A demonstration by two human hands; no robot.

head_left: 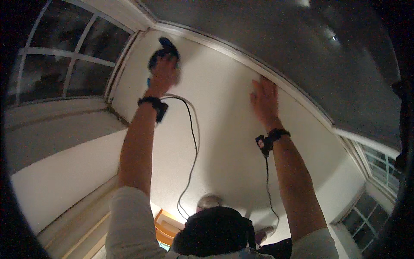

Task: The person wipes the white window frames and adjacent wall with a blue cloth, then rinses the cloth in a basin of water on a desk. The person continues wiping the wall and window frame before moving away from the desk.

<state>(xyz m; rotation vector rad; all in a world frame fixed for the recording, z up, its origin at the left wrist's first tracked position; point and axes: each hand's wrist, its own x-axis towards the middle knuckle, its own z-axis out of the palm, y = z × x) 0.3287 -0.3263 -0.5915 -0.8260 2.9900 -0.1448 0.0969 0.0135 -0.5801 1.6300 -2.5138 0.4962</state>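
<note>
My left hand [164, 73] is closed on a dark blue and black thing [165, 49] with a rounded, curling top. It is pressed to the pale white surface [224, 108] near the corner beside a window. Blur hides its exact kind, and my hand covers part of it. Farther right, my right hand [265, 101] is empty, its fingers outstretched against the same surface, close to the pale frame edge. Each wrist wears a black strap; a small device [262, 146] sits on the right one and another [162, 111] on the left.
A black cable [194, 146] curves down from my left wrist; another cable [268, 185] hangs from the right. A paned window [69, 56] is at the left, a large dark panel [293, 47] beyond the frame. A dark rounded shape [215, 233] and shoes [209, 202] show below.
</note>
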